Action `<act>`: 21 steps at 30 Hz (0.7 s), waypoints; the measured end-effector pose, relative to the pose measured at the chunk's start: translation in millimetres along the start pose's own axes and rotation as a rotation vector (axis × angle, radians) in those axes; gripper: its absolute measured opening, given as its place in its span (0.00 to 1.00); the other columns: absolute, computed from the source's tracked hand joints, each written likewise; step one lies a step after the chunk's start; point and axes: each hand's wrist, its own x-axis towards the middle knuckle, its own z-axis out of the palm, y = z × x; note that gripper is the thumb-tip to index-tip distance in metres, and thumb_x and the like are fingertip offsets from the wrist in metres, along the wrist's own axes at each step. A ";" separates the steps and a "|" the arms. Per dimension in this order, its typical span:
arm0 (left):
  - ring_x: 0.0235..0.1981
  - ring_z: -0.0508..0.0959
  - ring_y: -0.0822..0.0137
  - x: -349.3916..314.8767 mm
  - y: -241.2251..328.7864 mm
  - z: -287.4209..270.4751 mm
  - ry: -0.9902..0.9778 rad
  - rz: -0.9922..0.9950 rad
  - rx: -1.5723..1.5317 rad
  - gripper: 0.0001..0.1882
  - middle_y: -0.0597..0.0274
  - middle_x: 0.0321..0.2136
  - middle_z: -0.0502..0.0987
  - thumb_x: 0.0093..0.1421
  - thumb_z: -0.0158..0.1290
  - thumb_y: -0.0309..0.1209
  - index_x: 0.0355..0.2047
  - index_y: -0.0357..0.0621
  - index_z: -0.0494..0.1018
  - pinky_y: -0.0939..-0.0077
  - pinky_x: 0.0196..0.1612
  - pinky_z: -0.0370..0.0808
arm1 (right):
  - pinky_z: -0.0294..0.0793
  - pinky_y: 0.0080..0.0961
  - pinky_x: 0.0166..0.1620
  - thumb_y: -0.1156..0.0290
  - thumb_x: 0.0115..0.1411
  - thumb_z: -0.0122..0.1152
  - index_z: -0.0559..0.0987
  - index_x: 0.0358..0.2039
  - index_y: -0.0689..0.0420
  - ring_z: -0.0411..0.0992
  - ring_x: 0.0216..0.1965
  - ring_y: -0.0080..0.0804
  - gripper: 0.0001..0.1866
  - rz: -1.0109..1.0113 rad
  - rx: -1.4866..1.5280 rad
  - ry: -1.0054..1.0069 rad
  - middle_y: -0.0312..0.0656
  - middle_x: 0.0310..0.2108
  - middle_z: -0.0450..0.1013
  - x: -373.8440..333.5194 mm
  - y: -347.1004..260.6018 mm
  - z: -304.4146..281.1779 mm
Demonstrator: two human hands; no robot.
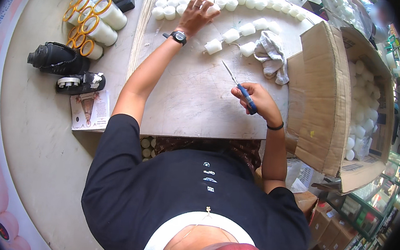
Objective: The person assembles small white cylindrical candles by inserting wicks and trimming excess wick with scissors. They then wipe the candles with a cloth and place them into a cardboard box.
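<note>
- White cylinders (231, 4) stand in close rows under and beside the left hand (201, 15), its fingers curled over them; whether it grips one cannot be told.
- Blue-handled scissors (245, 96) are grasped in the right hand (259, 102), blades pointing away from the person.
- Loose cylinders (230, 35) lie between the hands, beyond the scissors, near a crumpled cloth (273, 55) on the surface (187, 104).
- Right of the right hand, an open cardboard box (325, 101) holds more cylinders.
- Left of the left hand: pale strands (139, 35) and a black bottle (62, 58).
</note>
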 end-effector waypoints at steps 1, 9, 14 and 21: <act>0.58 0.69 0.63 0.4 0.9 1.2 -0.018 -0.008 0.001 0.16 0.71 0.48 0.73 0.57 0.62 0.42 0.45 0.64 0.75 0.58 0.64 0.63 | 0.62 0.14 0.16 0.50 0.64 0.63 0.74 0.25 0.55 0.62 0.12 0.13 0.22 0.007 -0.004 0.007 0.26 0.13 0.63 -3.0 1.4 -0.5; 0.53 0.72 0.68 -2.6 0.9 5.6 0.035 -0.065 -0.092 0.15 0.72 0.42 0.74 0.60 0.59 0.47 0.45 0.60 0.75 0.57 0.64 0.63 | 0.62 0.15 0.16 0.46 0.60 0.67 0.79 0.32 0.63 0.63 0.12 0.14 0.27 0.000 0.032 0.059 0.29 0.14 0.64 -7.4 11.1 -0.8; 0.49 0.73 0.67 -10.5 -1.1 -0.1 0.020 -0.159 -0.028 0.15 0.71 0.41 0.74 0.60 0.60 0.45 0.45 0.59 0.74 0.60 0.62 0.65 | 0.61 0.16 0.15 0.47 0.60 0.67 0.80 0.35 0.63 0.63 0.12 0.14 0.26 -0.003 0.018 0.068 0.29 0.14 0.65 -6.1 6.5 1.4; 0.50 0.74 0.62 -16.6 12.6 -35.8 0.048 -0.221 -0.465 0.17 0.65 0.46 0.74 0.59 0.62 0.43 0.46 0.56 0.76 0.64 0.58 0.71 | 0.63 0.17 0.18 0.48 0.60 0.67 0.79 0.38 0.63 0.65 0.15 0.14 0.26 -0.037 0.034 0.078 0.30 0.16 0.66 -1.5 7.7 -6.6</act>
